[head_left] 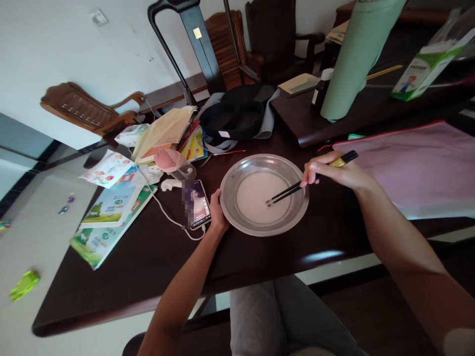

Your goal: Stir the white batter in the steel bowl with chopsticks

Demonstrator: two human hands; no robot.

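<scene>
A metal bowl (295,207) with a pale white liquid (256,198) in it sits on the dark wooden table (148,262). My left hand (217,212) grips the bowl's left rim. My right hand (334,170) is closed on a pair of black chopsticks (297,188), whose tips dip into the liquid near the bowl's middle.
A phone (198,203) on a white cable lies just left of the bowl. Books and papers (111,217) pile up at the left, a black bag (237,116) behind. A green cylinder (352,59), a small bottle (321,89) and a pink folder (419,163) lie right.
</scene>
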